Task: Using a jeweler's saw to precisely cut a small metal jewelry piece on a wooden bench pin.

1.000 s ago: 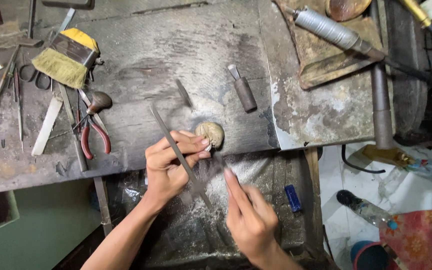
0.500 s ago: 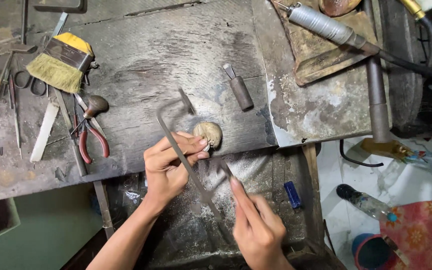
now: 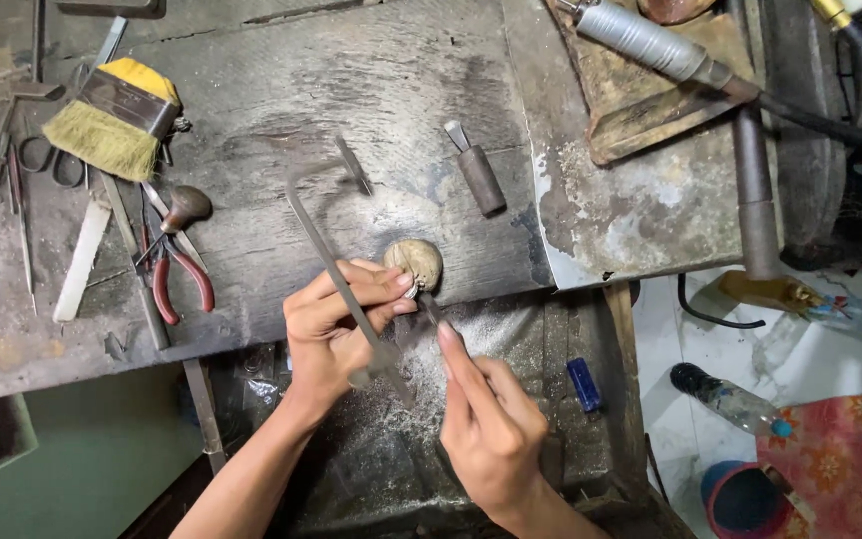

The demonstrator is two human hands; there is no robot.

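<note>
Right hand (image 3: pixel 491 429) lower, forefinger outstretched

Before you: worn, scratched grey wooden workbench (image 3: pixel 281 80), metal dust along its front edge. Beyond its right edge, white tiled floor (image 3: pixel 810 349) with a red floral-patterned mat (image 3: pixel 845 459). Below its left corner, plain green surface (image 3: pixel 102 469). Light even.

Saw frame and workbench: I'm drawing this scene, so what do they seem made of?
The saw frame looks like dull grey metal: thin, straight, faint sheen. The workbench seems bare, worn wood: grain lines, cracks, grey stains.
</note>
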